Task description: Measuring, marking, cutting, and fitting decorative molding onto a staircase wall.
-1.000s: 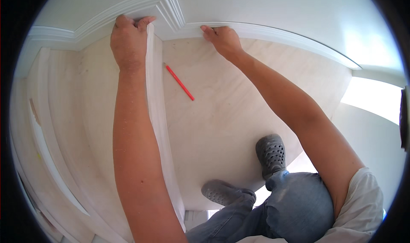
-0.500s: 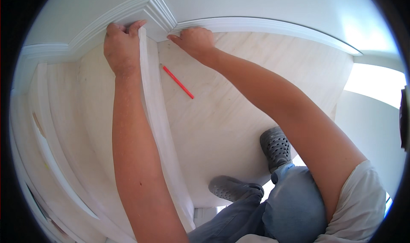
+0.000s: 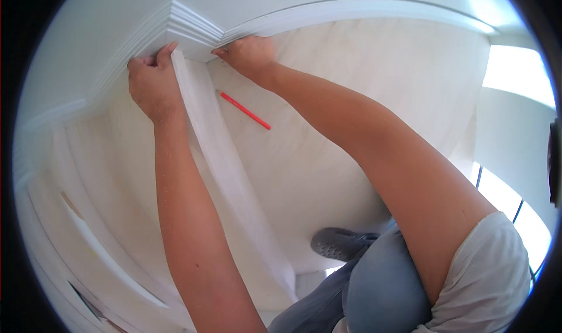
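Observation:
A white stepped moulding (image 3: 196,30) runs along the wall and turns an outside and an inside corner. My left hand (image 3: 153,87) is closed at the lower edge of its short section, thumb pressed on the face and fingers curled beneath. Beside it, to the right, is the end of a long pale board (image 3: 219,140). At the inside corner, my right hand (image 3: 250,55) is closed against the moulding, its thumb and fingertips at the joint. Whether they also hold something small is hidden. A red pencil (image 3: 246,111) lies on the pale wooden surface just below the right hand.
Pale wooden steps or ledges (image 3: 117,227) curve away at the left, with a white strip (image 3: 111,263) among them. The long moulding run (image 3: 363,8) follows the wall to the right. My grey clog (image 3: 338,243) rests on the wooden surface near my jeans.
The view has shifted and turned, so the moulding corner sits further left. Both hands stay at the same places on the moulding. One clog is now hidden behind my leg and arm.

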A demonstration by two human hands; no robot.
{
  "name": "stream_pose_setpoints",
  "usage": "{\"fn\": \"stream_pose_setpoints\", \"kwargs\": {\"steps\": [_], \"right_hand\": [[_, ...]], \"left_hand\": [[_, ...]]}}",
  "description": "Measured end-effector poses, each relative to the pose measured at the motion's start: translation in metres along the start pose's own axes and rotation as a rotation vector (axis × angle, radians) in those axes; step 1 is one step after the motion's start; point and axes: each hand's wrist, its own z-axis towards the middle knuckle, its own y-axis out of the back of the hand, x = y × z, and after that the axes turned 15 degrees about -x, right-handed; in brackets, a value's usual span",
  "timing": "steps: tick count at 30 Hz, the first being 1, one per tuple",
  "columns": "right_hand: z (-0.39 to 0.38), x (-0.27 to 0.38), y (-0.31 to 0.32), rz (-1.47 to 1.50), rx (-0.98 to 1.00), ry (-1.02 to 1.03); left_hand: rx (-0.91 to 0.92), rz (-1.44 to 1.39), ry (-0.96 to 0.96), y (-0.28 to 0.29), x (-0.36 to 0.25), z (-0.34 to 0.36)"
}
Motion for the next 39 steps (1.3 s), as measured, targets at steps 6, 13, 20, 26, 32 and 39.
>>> {"fn": "stream_pose_setpoints", "kwargs": {"steps": [6,13,20,26,32,39], "right_hand": [[-0.011,-0.029,-0.040,0.154,-0.295,0.041],[-0.013,-0.015,-0.034,0.118,-0.128,-0.028],[-0.011,-0.007,-0.028,0.089,-0.023,-0.010],[-0.005,-0.010,-0.033,0.120,-0.039,-0.017],[-0.009,-0.031,-0.019,0.220,-0.010,-0.125],[-0.038,-0.166,0.066,0.694,-0.456,-0.474]], "left_hand": [[0.013,-0.039,0.009,-0.008,-0.015,-0.012],[0.025,-0.016,0.035,-0.003,-0.021,-0.013],[-0.008,0.002,-0.001,-0.002,-0.015,-0.010],[-0.030,0.000,0.001,-0.006,-0.011,-0.009],[-0.006,0.012,0.031,-0.003,-0.020,-0.012],[-0.013,-0.004,0.004,-0.002,-0.020,-0.013]]}}
